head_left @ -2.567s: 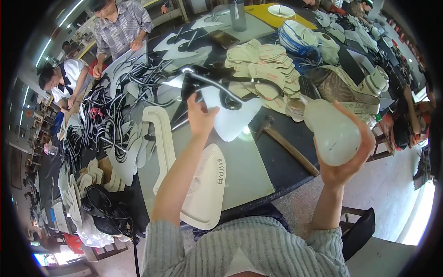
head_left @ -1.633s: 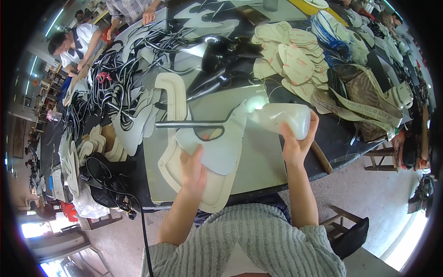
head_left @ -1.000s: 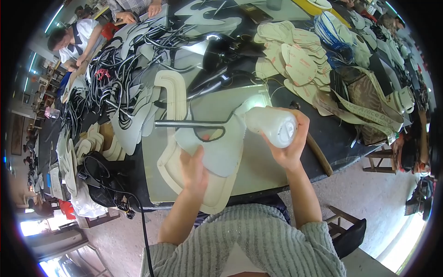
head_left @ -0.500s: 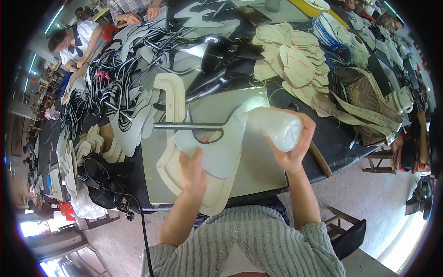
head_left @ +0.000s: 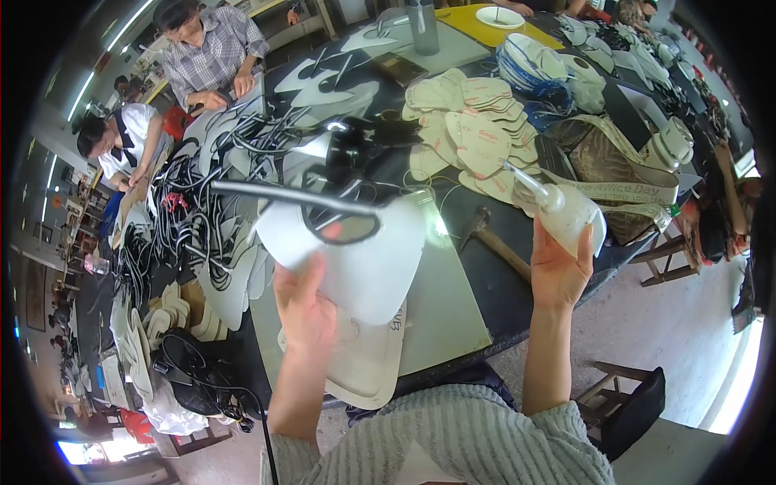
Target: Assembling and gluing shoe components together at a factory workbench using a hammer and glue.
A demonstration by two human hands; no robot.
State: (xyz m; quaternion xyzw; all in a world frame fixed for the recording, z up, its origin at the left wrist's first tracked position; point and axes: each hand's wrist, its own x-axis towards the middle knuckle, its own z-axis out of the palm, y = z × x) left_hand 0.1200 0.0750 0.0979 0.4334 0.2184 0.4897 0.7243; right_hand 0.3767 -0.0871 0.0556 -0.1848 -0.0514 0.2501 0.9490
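My left hand [head_left: 305, 305] is closed on a pale grey flat panel [head_left: 368, 275], thumb on top, and lifts it above the worktable. The panel has a black-rimmed hole, and a black strip with a light edge [head_left: 283, 194] runs from it to the left, blurred by motion. Over the table's right side, my right hand [head_left: 562, 271] grips a white squeeze bottle [head_left: 575, 220], whose thin nozzle points up and left. Beneath the panel, a cream template [head_left: 368, 376] lies partly hidden on a greenish-grey board [head_left: 440, 323].
A hammer [head_left: 501, 246] lies between the board and my right hand. Cream cut pieces [head_left: 477, 137] are piled beyond it, beside a patterned bag [head_left: 618, 166]. Grey pieces with black strips [head_left: 218, 186] heap up at left. Two people work past the far-left edge.
The bottle has swung right, away from the panel, and its nozzle now points up. My left hand has raised the panel off the board and moved slightly left. The view has shifted.
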